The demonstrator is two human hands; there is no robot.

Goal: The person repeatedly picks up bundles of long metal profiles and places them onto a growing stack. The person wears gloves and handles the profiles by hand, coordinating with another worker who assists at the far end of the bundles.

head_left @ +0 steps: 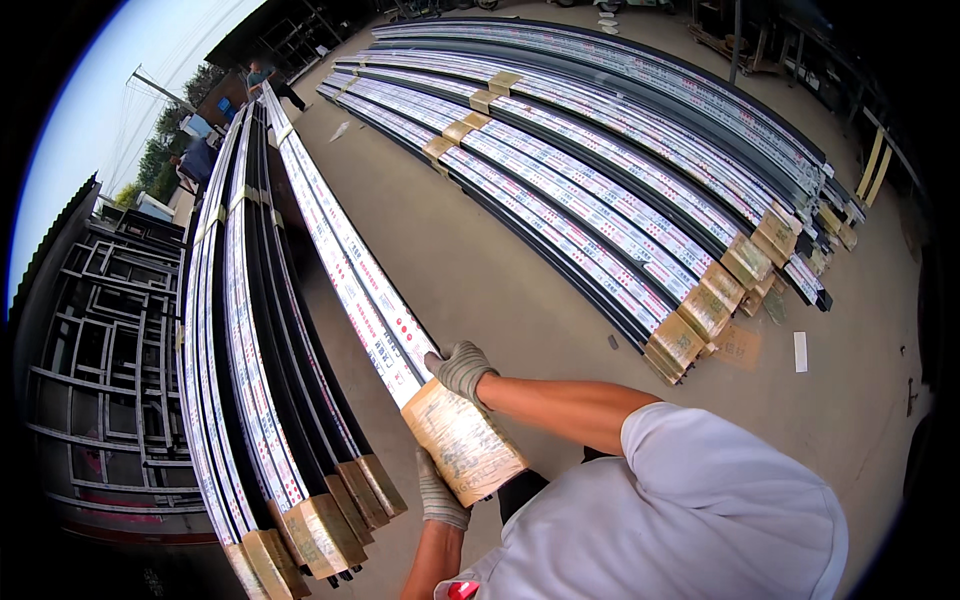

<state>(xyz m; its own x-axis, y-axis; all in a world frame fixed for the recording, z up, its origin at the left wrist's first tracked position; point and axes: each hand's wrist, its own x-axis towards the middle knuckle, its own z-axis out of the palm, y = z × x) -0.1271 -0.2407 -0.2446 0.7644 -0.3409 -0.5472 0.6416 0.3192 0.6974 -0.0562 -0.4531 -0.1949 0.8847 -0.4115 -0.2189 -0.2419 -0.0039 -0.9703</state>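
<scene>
Both hands are clamped on the near end of one long white-wrapped metal profile bundle with a brown paper end cap [462, 440]. The right hand [461, 369], in a grey knit work glove, grips over the top just where the paper wrap begins, and the left hand [440, 492], gloved the same way, holds it from underneath at the very end. So the hands sit close together, one above and one below.

That bundle runs away to the far left, and its far end seems to rest on the stack of similar wrapped bundles on the dark metal rack [250, 400] at the left. Looks to me like the lifting-and-carrying step, with the near end already up off the stack.

Next move probably calls for keeping that long piece level and swinging it clear of the neighbouring bundles, since it'll flex and whip. Across the bare concrete floor [500, 290], another row of wrapped bundles [600, 200] lies on the right.
</scene>
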